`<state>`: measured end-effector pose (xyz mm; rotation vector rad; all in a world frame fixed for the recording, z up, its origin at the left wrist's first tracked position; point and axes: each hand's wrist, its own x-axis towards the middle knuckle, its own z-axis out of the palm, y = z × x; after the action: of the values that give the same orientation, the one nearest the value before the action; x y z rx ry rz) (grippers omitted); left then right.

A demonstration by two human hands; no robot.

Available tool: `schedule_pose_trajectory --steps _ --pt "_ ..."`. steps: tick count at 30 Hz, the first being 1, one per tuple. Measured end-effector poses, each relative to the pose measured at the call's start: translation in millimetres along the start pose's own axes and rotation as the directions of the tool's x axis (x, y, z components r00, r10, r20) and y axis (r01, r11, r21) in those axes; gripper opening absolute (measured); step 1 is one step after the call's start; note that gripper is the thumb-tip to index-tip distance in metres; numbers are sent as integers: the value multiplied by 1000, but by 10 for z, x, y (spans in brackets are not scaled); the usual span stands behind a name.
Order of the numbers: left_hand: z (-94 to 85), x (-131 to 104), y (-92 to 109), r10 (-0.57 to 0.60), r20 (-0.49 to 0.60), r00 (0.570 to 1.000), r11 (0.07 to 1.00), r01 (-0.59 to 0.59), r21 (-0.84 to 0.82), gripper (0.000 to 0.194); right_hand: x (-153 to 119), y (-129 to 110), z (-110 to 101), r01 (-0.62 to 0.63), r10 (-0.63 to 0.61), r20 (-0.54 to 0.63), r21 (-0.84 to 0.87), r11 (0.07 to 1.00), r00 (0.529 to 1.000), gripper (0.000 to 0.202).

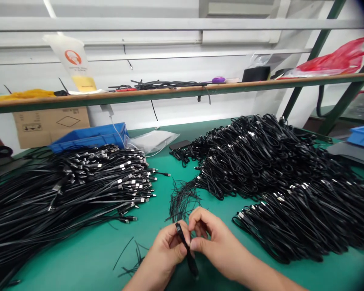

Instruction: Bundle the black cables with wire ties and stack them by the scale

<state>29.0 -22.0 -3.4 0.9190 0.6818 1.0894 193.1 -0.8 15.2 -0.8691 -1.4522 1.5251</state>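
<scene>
Low in the middle of the head view, my left hand (165,252) is closed around a folded black cable (192,263), thumb pressed on its side. The top loop of this cable sticks up above my fingers, and its lower end hangs below them. My right hand (215,239) pinches at the cable's middle, thumb and fingertips together; whatever sits between them is too small to make out. Just beyond my hands lies a pile of thin black ties (182,200). More loose black strips (136,258) are scattered beside my left wrist.
Long straight USB cables (79,202) cover the left of the green table (103,250). Heaps of folded cables (245,157) fill the right. Behind are a blue bin (87,137), a cardboard box (53,125) and a clear bag (154,140). A shelf (176,89) carries a cup (79,64).
</scene>
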Motion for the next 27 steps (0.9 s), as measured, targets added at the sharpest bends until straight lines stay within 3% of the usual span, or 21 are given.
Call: schedule_pose_trajectory --steps 2,4,7,9,12,15,16,17,18,19,20,21,23,27 --pt "-26 0 -52 -51 63 997 996 56 -66 35 -21 -24 -26 75 -72 32 -150 986 997 46" --pt "-33 -10 -98 -115 113 987 986 127 -105 36 -43 -60 -53 86 -52 152 -230 969 987 55" --pt "17 -39 -127 -208 130 969 968 224 -117 43 -64 -103 -70 108 -29 316 -237 965 948 36" --pt "75 -60 -114 -231 127 965 961 247 -124 50 -68 -106 -66 174 -94 347 -208 962 933 26" --pt "117 -61 -47 -159 80 984 981 167 -98 51 -57 -75 -75 312 -250 312 -167 935 916 18" --pt "18 -10 88 56 -91 994 993 -45 113 44 -15 -25 -139 425 -390 210 -159 891 896 18" --pt "-52 10 153 141 -160 977 945 -85 316 38 6 -8 -170 438 -414 158 -186 879 897 17" --pt "-137 26 229 228 -217 949 828 -72 556 33 28 7 -199 439 -429 93 -223 870 898 14" --pt "-234 33 314 309 -255 916 637 0 770 29 51 19 -226 431 -440 25 -258 864 898 8" --pt "-336 27 405 380 -276 883 362 133 923 26 72 28 -247 419 -448 -43 -284 862 893 4" --pt "-441 8 499 417 -289 862 193 227 955 23 90 35 -261 409 -454 -100 -296 863 886 11" --pt "-543 -23 591 434 -304 848 96 292 952 23 105 40 -269 401 -457 -144 -303 865 878 19" --pt "-731 -106 749 450 -364 815 -27 420 907 31 125 48 -274 374 -447 -197 -320 870 872 22" --pt "-1027 -223 912 405 -473 783 -195 579 792 35 153 58 -263 248 -310 -225 -268 931 924 21"
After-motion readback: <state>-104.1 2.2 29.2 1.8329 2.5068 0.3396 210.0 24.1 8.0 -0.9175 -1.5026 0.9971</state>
